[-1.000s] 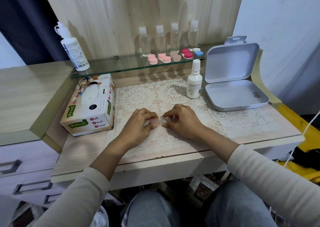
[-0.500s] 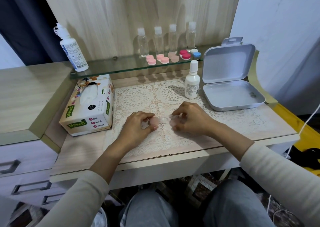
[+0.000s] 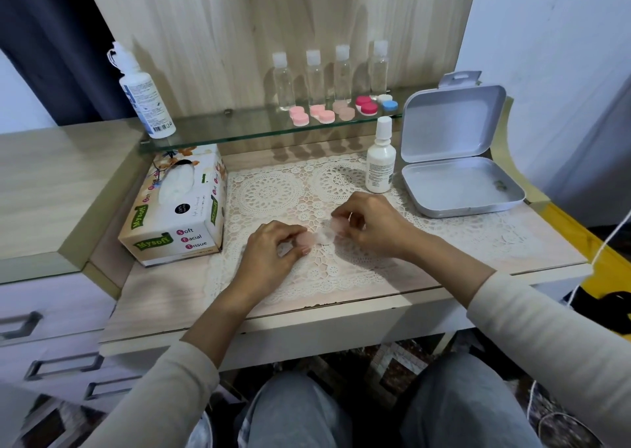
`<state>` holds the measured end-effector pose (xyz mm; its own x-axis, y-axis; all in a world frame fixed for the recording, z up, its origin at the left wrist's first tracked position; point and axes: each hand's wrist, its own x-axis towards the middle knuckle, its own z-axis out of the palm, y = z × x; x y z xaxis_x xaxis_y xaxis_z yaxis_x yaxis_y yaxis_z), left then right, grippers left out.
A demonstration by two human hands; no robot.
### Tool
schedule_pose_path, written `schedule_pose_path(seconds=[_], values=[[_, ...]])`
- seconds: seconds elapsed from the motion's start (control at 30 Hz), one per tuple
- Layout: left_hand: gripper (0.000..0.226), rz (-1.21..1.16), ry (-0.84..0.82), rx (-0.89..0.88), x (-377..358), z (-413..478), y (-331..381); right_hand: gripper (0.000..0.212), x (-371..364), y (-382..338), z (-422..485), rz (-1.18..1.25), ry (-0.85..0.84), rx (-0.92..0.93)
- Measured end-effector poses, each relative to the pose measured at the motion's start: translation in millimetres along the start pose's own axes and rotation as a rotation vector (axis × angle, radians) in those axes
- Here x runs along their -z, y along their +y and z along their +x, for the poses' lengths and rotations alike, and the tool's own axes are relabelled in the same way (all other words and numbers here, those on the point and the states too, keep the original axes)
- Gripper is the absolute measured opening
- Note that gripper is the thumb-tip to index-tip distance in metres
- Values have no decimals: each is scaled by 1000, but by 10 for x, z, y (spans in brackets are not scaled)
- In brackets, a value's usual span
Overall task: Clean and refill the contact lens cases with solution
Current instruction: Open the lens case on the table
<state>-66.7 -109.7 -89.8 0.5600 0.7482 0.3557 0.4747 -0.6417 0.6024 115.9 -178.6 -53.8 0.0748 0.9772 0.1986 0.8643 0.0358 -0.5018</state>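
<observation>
Wood panelling is backing a pale desk (image 3: 164, 294), and a lace mat (image 3: 273, 188) is covering the patch where both hands are working. A tissue box (image 3: 177, 219) is sitting beyond and to the left of the left hand (image 3: 273, 249). An open metal tin (image 3: 461, 188) is lying beyond and to the right of the right hand (image 3: 375, 222), with its lid standing up. Farther back from both hands, a glass shelf (image 3: 222, 128) is carrying a large solution bottle (image 3: 146, 106) at its left end, four clear bottles (image 3: 316, 75) and a row of spare lens cases (image 3: 322, 115) (pink, beige, red, white-and-blue). A white dropper bottle (image 3: 380, 161) is standing just beyond the right hand.

Between the hands a pale pink contact lens case (image 3: 324, 234) is sitting low over the mat. The left hand's curled fingers are pinching its left cap and the right hand's are pinching its right cap, so both are clamped on it. I cannot tell whether either cap is loosened yet, or whether the case is touching the mat.

Opening the case seems to be the step in hand. Next, I judge, the caps are needing a twist off while the case is kept level, then a forward reach for tissue or solution.
</observation>
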Motion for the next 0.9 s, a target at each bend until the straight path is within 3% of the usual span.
schedule_pose_path(seconds=[0.33, 0.53, 0.73, 0.9], values=[[33, -16, -10, 16, -24, -5, -25, 22, -111, -94, 75, -20, -70, 102], [32, -10, -8, 8, -31, -13, -24, 16, -105, -112, 144, -167, -93, 80], [32, -20, -11, -3, -29, -10, -35, 38, -52, -126, 125, -69, -130, 86], [32, -21, -17, -10, -27, -8, -33, 18, -76, -100, 96, -45, -84, 105]])
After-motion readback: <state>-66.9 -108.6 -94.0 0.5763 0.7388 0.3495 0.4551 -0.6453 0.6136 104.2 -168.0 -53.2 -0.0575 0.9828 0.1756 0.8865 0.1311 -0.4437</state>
